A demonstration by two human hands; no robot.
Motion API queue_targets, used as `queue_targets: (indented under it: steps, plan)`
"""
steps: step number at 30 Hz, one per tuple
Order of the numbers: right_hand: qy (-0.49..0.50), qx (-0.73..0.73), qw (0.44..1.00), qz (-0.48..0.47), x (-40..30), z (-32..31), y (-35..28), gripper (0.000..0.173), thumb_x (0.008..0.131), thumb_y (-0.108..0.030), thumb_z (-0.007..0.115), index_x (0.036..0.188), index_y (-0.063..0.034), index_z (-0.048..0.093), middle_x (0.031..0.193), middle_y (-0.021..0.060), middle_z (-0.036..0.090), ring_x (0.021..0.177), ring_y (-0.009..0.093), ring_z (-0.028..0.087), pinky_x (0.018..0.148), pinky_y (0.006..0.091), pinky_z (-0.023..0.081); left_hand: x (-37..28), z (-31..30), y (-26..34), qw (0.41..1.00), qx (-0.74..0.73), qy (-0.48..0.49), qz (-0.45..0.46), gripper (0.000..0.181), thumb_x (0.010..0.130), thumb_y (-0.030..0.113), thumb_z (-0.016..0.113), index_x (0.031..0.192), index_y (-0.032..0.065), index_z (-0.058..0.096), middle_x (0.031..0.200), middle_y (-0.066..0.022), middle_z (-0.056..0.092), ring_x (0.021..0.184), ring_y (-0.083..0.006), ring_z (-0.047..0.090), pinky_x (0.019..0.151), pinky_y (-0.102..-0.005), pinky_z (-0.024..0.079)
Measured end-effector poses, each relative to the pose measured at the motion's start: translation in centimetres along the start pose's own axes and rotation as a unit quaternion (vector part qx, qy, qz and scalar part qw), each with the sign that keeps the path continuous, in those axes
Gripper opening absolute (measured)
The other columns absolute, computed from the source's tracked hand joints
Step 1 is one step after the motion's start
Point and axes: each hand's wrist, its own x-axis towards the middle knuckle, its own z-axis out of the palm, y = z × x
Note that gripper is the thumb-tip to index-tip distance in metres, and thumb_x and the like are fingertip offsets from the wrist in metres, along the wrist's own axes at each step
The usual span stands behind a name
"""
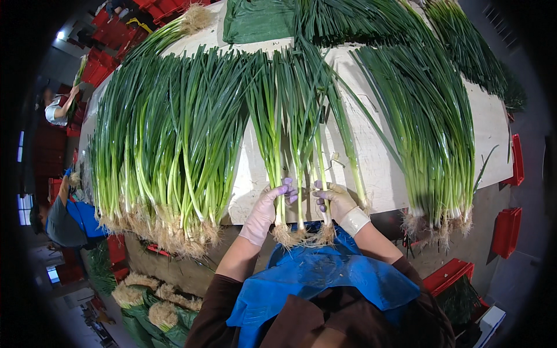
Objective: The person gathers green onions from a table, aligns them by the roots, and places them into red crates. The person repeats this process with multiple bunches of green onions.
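My gloved left hand closes round a few spring onions just above their roots. In my gloved right hand, other spring onions are gripped low on the stems. Between the hands stands another spring onion stem; whether either hand touches it I cannot tell. Their roots overhang the near edge of the pale tabletop, above my blue apron. Right of my right hand lies a single spring onion. A wide pile of spring onions covers the left side, and a smaller pile the right.
At the table's far side are a green sack and more spring onions. Root-topped bundles sit on the floor lower left. Red crates stand at right. Two other people, one in a blue apron, are at left.
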Motion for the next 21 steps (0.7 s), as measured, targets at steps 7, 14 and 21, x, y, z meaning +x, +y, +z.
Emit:
queue_targets:
  steps: [7,14,21]
  plan:
    - [0.131,-0.307,0.932,-0.143,2.8,-3.9,2.8,0.035,0.075,-0.013,0.071,0.104,-0.0001,0.056,0.080,0.0137,0.061,0.070,0.024,0.061,0.064,0.0352,0.050,-0.3,4.0,1.5,0.948,0.282,0.133,-0.069,0.063,0.081,0.017,0.070,0.131,-0.0047,0.039,0.104,-0.0189,0.062,0.090,-0.0272,0.063,0.081,-0.0389,0.054]
    - [0.249,-0.739,0.579,-0.237,-0.1,0.6,1.7,0.064,0.073,-0.031,0.073,0.121,-0.0014,0.043,0.101,0.0245,0.059,0.096,0.036,0.058,0.078,0.0423,0.049,1.7,4.7,-2.8,0.733,0.643,0.194,0.107,0.088,0.066,0.026,0.077,0.134,-0.0042,0.031,0.112,-0.0259,0.057,0.102,-0.0369,0.058,0.087,-0.0380,0.048]
    - [0.112,-0.503,0.832,-0.205,0.3,-4.1,-0.6,0.034,0.080,-0.007,0.060,0.113,-0.0002,0.054,0.081,0.0140,0.061,0.074,0.030,0.061,0.070,0.0387,0.051,-0.7,4.6,2.7,0.931,0.340,0.133,0.001,0.063,0.072,0.000,0.063,0.130,-0.0042,0.039,0.102,-0.0169,0.059,0.086,-0.0249,0.061,0.074,-0.0341,0.055]
